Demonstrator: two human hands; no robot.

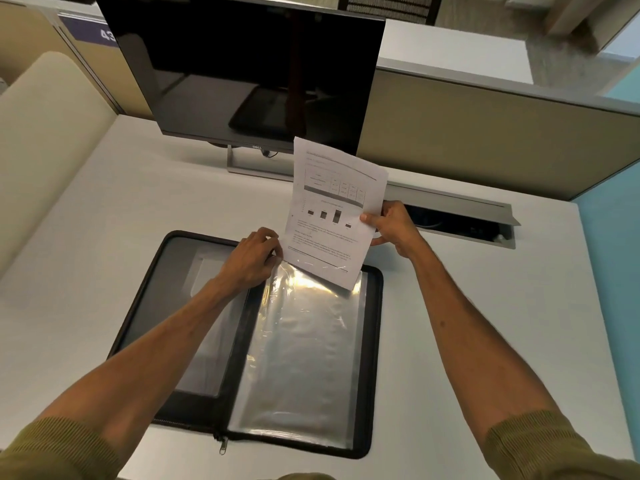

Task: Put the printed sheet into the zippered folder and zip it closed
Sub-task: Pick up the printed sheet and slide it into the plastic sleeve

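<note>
A black zippered folder (375,358) lies open flat on the desk, its zipper pull (223,445) hanging at the near edge. On its right half is a shiny clear plastic sleeve (304,351). My right hand (389,226) grips the right edge of the printed sheet (332,209), a white page with a table, a bar chart and text. The sheet stands tilted above the sleeve's far end, and its lower edge sits just inside the sleeve's mouth. My left hand (254,256) pinches the sleeve's top left corner, beside the sheet's lower left corner.
A dark monitor (242,64) on a stand (256,166) rises behind the folder. An open cable tray (457,220) is sunk in the desk at the right rear. Beige partitions (485,133) wall the pale desk (485,306) at the back and left.
</note>
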